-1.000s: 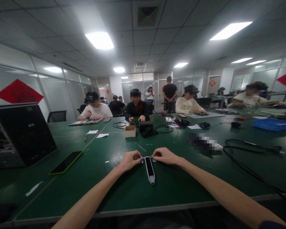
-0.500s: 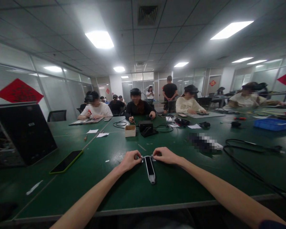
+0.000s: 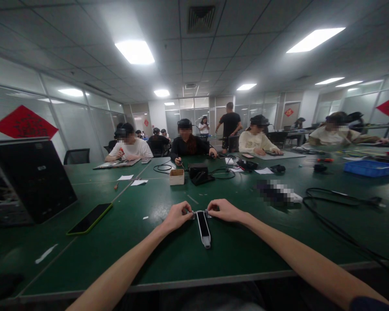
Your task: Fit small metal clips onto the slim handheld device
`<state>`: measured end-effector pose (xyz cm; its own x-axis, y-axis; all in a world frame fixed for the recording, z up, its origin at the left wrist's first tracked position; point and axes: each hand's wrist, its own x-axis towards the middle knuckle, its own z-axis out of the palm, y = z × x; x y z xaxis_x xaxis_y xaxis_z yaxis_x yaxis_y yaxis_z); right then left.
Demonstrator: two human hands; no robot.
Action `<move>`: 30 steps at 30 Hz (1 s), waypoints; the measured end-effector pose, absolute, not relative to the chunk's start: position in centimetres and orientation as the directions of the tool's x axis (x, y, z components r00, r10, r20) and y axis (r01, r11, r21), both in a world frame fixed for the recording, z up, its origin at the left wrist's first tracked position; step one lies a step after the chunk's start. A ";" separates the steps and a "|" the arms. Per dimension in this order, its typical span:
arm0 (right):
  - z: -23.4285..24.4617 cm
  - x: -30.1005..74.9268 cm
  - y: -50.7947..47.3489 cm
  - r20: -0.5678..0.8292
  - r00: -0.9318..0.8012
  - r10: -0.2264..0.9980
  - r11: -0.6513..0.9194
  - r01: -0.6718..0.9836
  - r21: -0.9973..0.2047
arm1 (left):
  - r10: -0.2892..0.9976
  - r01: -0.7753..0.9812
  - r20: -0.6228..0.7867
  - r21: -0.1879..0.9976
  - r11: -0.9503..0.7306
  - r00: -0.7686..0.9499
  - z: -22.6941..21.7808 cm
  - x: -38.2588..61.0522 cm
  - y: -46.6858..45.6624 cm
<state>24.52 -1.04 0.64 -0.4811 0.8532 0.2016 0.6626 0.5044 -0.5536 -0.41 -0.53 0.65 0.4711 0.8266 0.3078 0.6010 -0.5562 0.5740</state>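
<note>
A narrow device [image 3: 203, 229] with a black face and a pale grey frame lies on the green table, its tapered end towards me. Its far end sits between my two hands. My left hand [image 3: 179, 215] is closed in a pinch on a small pale tab [image 3: 192, 214] at the device's left corner. On the opposite corner, my right hand [image 3: 225, 210] pinches a similar pale tab [image 3: 209, 214]. Whether these tabs are part of the device or separate, I cannot tell. Both forearms reach in from the near edge.
A phone with a green edge [image 3: 90, 219] lies left, near a black computer case [image 3: 35, 181]. Ahead stand a small cardboard box [image 3: 176, 177] and a black device [image 3: 199, 173]. Black cables [image 3: 330, 224] and a blue tray [image 3: 371, 168] are right. Several people sit across the table.
My hands and the device stay almost in place. In the background, the standing person's arms have come apart from behind the back.
</note>
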 end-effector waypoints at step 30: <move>0.7 24.2 -1.3 0.210 -0.466 0.859 0.503 0.698 -0.509 | 0.822 0.610 0.313 0.557 -0.564 0.475 -0.1 -0.5 0.0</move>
